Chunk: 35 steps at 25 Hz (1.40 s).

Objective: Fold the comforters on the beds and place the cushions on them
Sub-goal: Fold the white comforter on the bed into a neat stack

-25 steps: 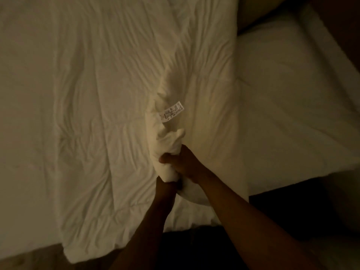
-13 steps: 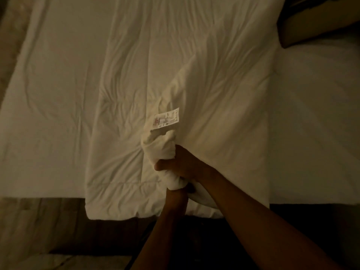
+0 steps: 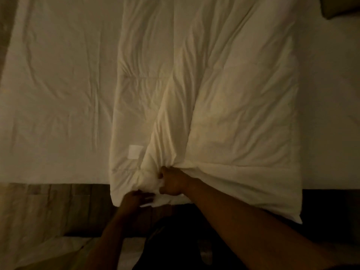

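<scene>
- Your right hand (image 3: 174, 183) is clenched on a bunched comforter (image 3: 224, 114) edge
- Your left hand (image 3: 136, 199), fingers loosely curled, touches the comforter's near corner
- Comforter lies on the bed (image 3: 58, 84), near edge overhanging

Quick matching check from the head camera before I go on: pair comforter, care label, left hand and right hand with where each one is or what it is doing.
1. comforter
2. care label
3. left hand
4. right hand

a. fist clenched on bunched fabric
b. flat white patch left of the raised fold
c. lies on the bed, near end hanging over the edge
d. at the lowest hem, fingers spread on it

Pairs: 1-c, 2-b, 3-d, 4-a
</scene>
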{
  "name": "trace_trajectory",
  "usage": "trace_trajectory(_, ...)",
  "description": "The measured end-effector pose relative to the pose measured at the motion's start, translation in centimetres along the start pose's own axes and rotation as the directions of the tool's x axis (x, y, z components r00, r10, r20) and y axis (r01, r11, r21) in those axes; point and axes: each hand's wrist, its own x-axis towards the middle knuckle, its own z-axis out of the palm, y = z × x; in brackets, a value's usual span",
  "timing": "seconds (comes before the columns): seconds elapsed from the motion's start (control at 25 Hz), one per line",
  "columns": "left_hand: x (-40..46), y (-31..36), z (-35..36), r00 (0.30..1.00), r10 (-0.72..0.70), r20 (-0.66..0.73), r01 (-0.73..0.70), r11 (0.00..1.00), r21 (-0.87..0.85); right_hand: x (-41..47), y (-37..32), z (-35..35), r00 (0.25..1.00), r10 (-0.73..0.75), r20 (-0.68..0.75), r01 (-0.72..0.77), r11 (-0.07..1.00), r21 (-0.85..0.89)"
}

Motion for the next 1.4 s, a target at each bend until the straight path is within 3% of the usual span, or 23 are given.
trace_trajectory(0.12,2.7,4.4,-2.4,0.973,0.064,-0.223,-0.074,0.997,-0.039,-0.9,3.0,1.9,0.993,0.047,-0.111,-0.021,0.974,0.224)
trace_trajectory(0.2,3.7,9.5,-2.0,0.955,0.164,-0.246,-0.158,0.987,0.042,-2.4,4.9,2.1,0.953,0.153,-0.263,-0.04,0.92,0.391)
trace_trajectory(0.28,4.7,14.3,0.0,0.945,0.243,-0.218,-0.223,0.968,0.115,-3.7,7.9,2.2,0.846,0.355,-0.397,-0.074,0.816,0.573)
trace_trajectory(0.36,6.7,18.3,2.8,0.925,0.34,-0.169,-0.289,0.92,0.265,-4.7,11.4,2.5,0.686,0.576,-0.445,-0.086,0.671,0.737)
trace_trajectory(0.48,8.0,23.8,8.7,0.863,0.497,-0.094,-0.415,0.802,0.429,-5.5,15.2,2.8,0.526,0.724,-0.447,-0.111,0.58,0.807)
trace_trajectory(0.56,9.5,26.8,12.1,0.84,0.537,-0.074,-0.45,0.767,0.457,-5.1,15.8,2.2,0.546,0.72,-0.427,-0.17,0.595,0.785)
trace_trajectory(0.68,10.9,28.6,13.8,0.773,0.609,-0.174,-0.458,0.728,0.511,-3.5,16.2,1.5,0.588,0.721,-0.367,-0.284,0.609,0.741)
trace_trajectory(0.84,9.4,27.8,10.2,0.594,0.76,-0.265,-0.48,0.599,0.641,-2.3,17.9,1.5,0.624,0.699,-0.349,-0.301,0.627,0.718)
trace_trajectory(0.96,7.0,26.4,4.7,0.531,0.754,-0.387,-0.474,0.643,0.602,-2.3,18.0,1.0,0.652,0.688,-0.319,-0.302,0.621,0.723)
trace_trajectory(1.04,7.1,24.5,1.7,0.568,0.672,-0.475,-0.413,0.732,0.542,-2.1,17.5,0.7,0.685,0.675,-0.274,-0.331,0.624,0.708)
trace_trajectory(1.2,9.9,22.1,0.9,0.761,0.46,-0.457,-0.226,0.849,0.478,-1.3,17.3,1.3,0.703,0.666,-0.251,-0.353,0.632,0.69)
trace_trajectory(1.28,10.0,21.1,1.9,0.784,0.441,-0.436,-0.232,0.861,0.452,-1.1,17.3,1.4,0.696,0.657,-0.291,-0.354,0.665,0.657)
trace_trajectory(1.4,6.8,16.2,3.7,0.804,0.456,-0.382,-0.302,0.866,0.399,-2.0,16.5,1.6,0.683,0.556,-0.474,-0.331,0.814,0.478)
